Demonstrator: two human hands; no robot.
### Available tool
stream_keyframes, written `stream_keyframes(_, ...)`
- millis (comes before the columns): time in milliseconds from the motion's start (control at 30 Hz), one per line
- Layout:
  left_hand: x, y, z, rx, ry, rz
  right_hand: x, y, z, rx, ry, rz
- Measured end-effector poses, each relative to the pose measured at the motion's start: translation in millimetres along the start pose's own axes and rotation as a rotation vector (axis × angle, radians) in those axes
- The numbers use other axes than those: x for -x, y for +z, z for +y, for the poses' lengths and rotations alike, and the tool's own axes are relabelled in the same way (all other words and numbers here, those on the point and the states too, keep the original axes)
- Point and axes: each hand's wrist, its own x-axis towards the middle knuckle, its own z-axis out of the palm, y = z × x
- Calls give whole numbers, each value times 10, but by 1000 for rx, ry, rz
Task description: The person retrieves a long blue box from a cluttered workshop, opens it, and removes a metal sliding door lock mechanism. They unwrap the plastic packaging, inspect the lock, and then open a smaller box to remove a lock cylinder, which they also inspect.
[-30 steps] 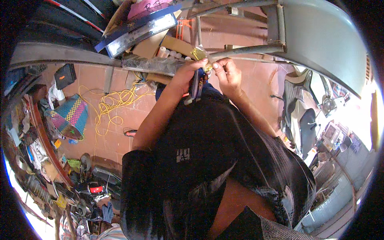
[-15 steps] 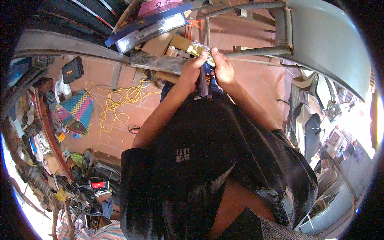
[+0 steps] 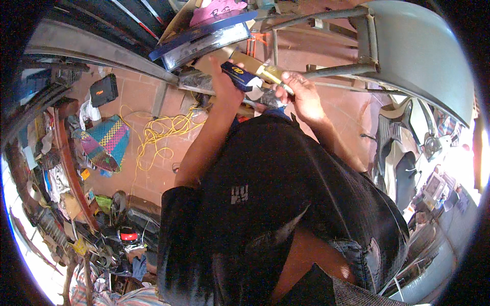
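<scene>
My left hand [image 3: 228,83] is closed round a small dark blue box [image 3: 238,74] with a yellow mark. The box slants down to the right, and a whitish flap or insert shows at its lower right end. My right hand [image 3: 305,96] pinches the lower end of a slim pale yellow and white piece [image 3: 276,77], too blurred to name. That piece points up and left, close beside the box. Crinkled clear plastic [image 3: 273,97] shows below the hands, near my right fingertips; I cannot tell whether they touch it.
Ahead stands a flat blue-edged box [image 3: 204,38] with a pink item [image 3: 217,13] on top. A metal frame [image 3: 342,69] with a large grey panel [image 3: 423,56] is at the far right. Yellow cord [image 3: 158,135] lies coiled on the tiled floor, beside a woven bag [image 3: 104,143].
My hands have moved apart. The blue box, upright between them before, now slants in my left hand. The pale slim piece now shows in my right. The view has shifted slightly.
</scene>
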Motion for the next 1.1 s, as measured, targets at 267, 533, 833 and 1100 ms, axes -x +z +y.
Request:
stream_keyframes(267, 51, 170, -28, 123, 121, -12, 115, 165, 51, 197, -208, 30)
stream_keyframes(533, -18, 221, -30, 221, 136, -60, 144, 86, 150, 788, -544, 0)
stream_keyframes(833, 77, 204, 3, 211, 169, -270, 175, 194, 20, 30, 16, -6)
stream_keyframes(1100, 139, 44, -290, -42, 98, -312, 200, 275, 69, 288, -91, 153)
